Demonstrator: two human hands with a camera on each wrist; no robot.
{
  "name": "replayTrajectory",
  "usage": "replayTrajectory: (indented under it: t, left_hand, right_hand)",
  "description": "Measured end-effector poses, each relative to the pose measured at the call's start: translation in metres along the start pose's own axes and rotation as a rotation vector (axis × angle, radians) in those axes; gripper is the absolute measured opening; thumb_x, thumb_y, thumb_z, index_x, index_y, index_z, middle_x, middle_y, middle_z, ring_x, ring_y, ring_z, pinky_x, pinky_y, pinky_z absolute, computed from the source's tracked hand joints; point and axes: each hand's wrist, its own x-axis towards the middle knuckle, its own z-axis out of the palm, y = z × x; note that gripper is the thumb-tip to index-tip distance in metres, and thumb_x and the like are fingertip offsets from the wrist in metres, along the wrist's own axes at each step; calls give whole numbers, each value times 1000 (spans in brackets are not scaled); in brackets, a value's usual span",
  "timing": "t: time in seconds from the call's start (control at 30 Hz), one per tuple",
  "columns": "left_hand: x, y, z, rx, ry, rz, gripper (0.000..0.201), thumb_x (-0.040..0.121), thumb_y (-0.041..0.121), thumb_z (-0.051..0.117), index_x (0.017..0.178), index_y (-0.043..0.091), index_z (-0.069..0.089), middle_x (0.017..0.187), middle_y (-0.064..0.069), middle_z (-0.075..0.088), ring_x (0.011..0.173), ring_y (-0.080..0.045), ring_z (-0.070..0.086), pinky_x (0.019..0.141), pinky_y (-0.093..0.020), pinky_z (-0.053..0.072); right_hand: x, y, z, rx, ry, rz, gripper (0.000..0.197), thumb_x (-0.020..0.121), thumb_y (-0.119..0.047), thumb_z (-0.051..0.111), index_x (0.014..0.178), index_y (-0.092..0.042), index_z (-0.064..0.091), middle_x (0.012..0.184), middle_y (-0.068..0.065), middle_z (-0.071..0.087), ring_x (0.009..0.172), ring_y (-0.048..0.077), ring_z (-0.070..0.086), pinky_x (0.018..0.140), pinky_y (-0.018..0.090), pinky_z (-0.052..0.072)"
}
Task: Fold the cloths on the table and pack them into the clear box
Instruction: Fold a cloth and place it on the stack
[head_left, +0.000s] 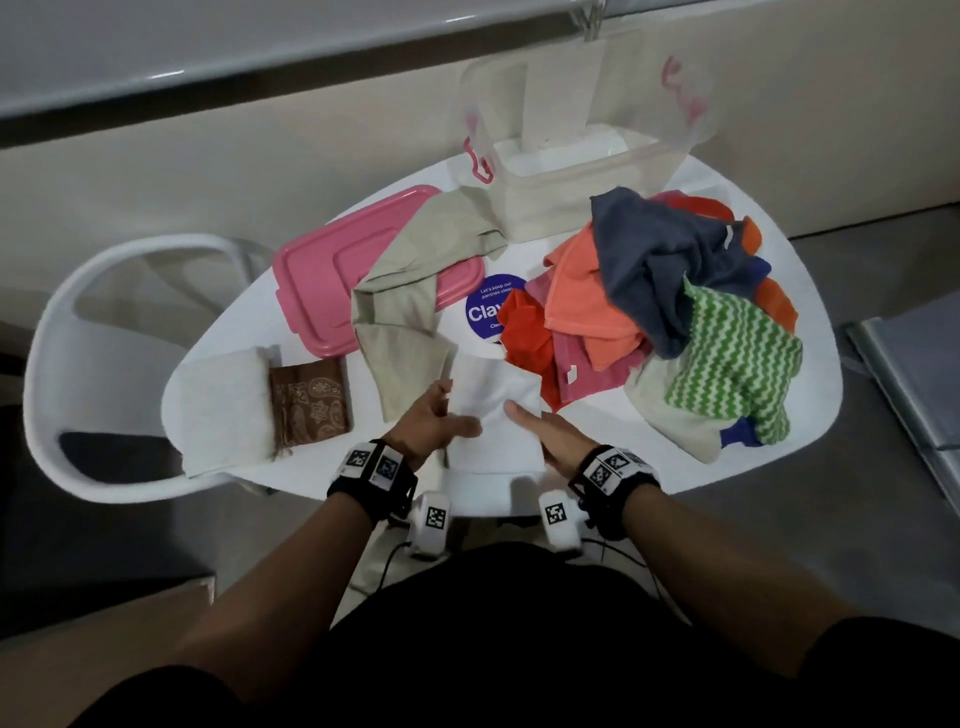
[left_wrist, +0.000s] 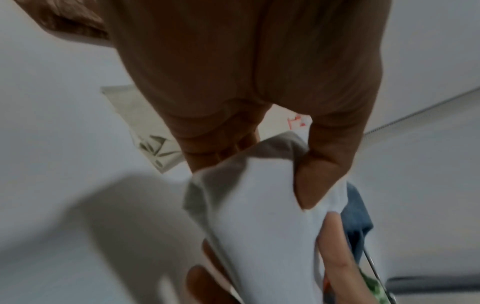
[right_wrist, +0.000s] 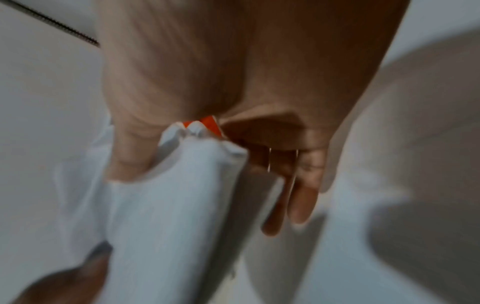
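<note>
A white cloth (head_left: 491, 410) (left_wrist: 254, 222) (right_wrist: 168, 205) is lifted off the near edge of the white table (head_left: 597, 467). My left hand (head_left: 436, 421) (left_wrist: 262, 176) pinches its left edge, thumb on top and fingers beneath. Opposite it, my right hand (head_left: 545, 431) (right_wrist: 211, 185) holds the right edge between thumb and fairly straight fingers. The clear box (head_left: 571, 156) stands at the far edge, a beige cloth hanging over its front wall. A heap of coloured cloths (head_left: 649, 291) fills the right side. A long beige cloth (head_left: 410, 306) lies left of centre.
The pink lid (head_left: 332, 275) lies at the back left under the beige cloth. A folded white towel (head_left: 223, 410) and a brown patterned cloth (head_left: 309, 402) sit at the left front. A white chair (head_left: 104, 364) stands left of the table.
</note>
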Motion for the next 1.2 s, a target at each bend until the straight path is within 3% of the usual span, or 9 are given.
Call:
replayTrajectory:
  t: [0.07, 0.17, 0.23, 0.33, 0.53, 0.8, 1.0, 1.1, 1.2]
  left_hand:
    - [-8, 1, -13, -34, 31, -12, 56, 61, 11, 79, 115, 7, 62, 93, -15, 68, 85, -34, 65, 72, -38, 51]
    - [-19, -3, -42, -2, 245, -77, 50, 66, 52, 77, 98, 14, 71, 75, -1, 68, 74, -24, 62, 64, -32, 47]
    - [-23, -11, -69, 100, 410, -64, 60, 67, 70, 71, 88, 14, 71, 76, 1, 72, 74, -23, 68, 67, -35, 55]
    - [-33, -11, -106, 321, 599, -34, 57, 79, 67, 65, 101, 15, 70, 94, -1, 70, 90, -24, 66, 85, -37, 53]
    - [-45, 11, -174, 436, 794, 15, 54, 83, 59, 65, 113, 15, 55, 95, -2, 62, 91, -25, 59, 78, -31, 42]
    - [-34, 23, -241, 514, 648, 10, 41, 90, 27, 67, 125, 18, 48, 85, -1, 65, 87, -24, 65, 74, -28, 47]
    - [-29, 15, -256, 865, 505, -37, 43, 85, 37, 65, 116, 21, 41, 87, -3, 68, 86, -26, 64, 73, -36, 51]
    - [-33, 15, -255, 1112, 544, 126, 45, 81, 36, 68, 115, 19, 44, 101, -1, 61, 93, -25, 57, 71, -34, 43]
    - [-33, 15, -248, 1322, 488, 394, 48, 76, 35, 72, 116, 16, 54, 115, -5, 54, 103, -28, 49, 79, -37, 37]
  right_hand:
    - [13, -13, 17, -60, 40, -8, 92, 63, -80, 72, 132, -21, 58, 127, -1, 66, 115, 19, 63, 105, 43, 45]
    - [11, -44, 55, -176, 71, -196, 56, 84, -58, 68, 120, -17, 63, 114, -8, 68, 104, 5, 62, 98, 27, 45]
    - [17, -53, 81, -304, 70, -253, 50, 89, -53, 63, 114, -9, 60, 110, -2, 68, 101, 11, 63, 97, 30, 46]
    - [40, -58, 118, -428, 32, -256, 41, 94, -46, 60, 119, -14, 60, 111, -2, 67, 103, 17, 62, 95, 32, 47]
    - [77, -83, 197, -361, 94, -207, 33, 94, -36, 60, 109, -7, 64, 109, 12, 71, 101, 30, 66, 94, 43, 51]
    - [122, -112, 237, -333, 152, -95, 33, 97, -26, 53, 122, -5, 59, 125, 10, 64, 112, 27, 61, 102, 39, 46]
    - [133, -108, 244, -488, 168, -67, 49, 98, -28, 48, 143, -8, 41, 143, 12, 51, 127, 29, 51, 105, 35, 39]
    - [130, -100, 253, -445, 358, -232, 58, 92, -19, 60, 144, -18, 34, 143, 10, 47, 126, 26, 52, 104, 35, 43]
    - [122, -94, 253, -680, 576, -528, 48, 79, -16, 65, 123, -21, 46, 122, 5, 50, 109, 24, 54, 94, 40, 48]
